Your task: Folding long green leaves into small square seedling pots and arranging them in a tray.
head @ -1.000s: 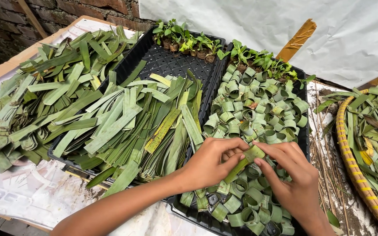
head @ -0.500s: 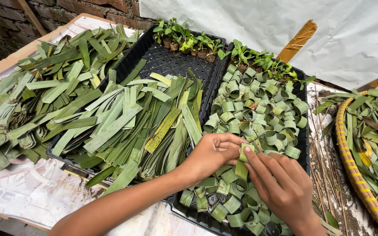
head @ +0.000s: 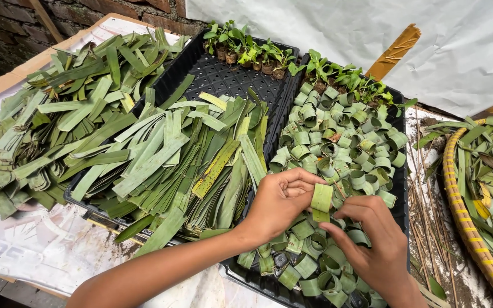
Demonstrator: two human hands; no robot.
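Now the left hand (head: 278, 202) and right hand (head: 372, 245) pinch one curled leaf strip (head: 321, 201) above the right black tray (head: 401, 194), near its front; keep the overlap tight, edges squared.

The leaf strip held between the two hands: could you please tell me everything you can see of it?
The leaf strip is a flat, pale green band, seemingly cut from a long leaf, bent over into an upright loop with its fold on top. The left hand pinches its left side and the right hand its lower end. It is held just above the leaf rings that fill the black tray.
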